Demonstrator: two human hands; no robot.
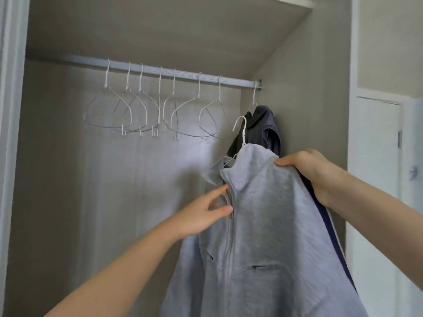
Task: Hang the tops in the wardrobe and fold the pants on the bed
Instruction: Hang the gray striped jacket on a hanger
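At the left, 7 empty white wire hangers [128, 110] hang along the white wardrobe rail [160, 70], ready for tops. The left hand [201, 216] reaches the light grey zip-up sweatshirt [263, 225] near its zip, fingers loosely spread, thumb and forefinger touching the front edge, probably to straighten it. The sweatshirt sits on a white hanger [242, 129] not yet hooked. The right hand [313, 172] pinches its shoulder, holding it up beside a dark grey hung top [263, 124].
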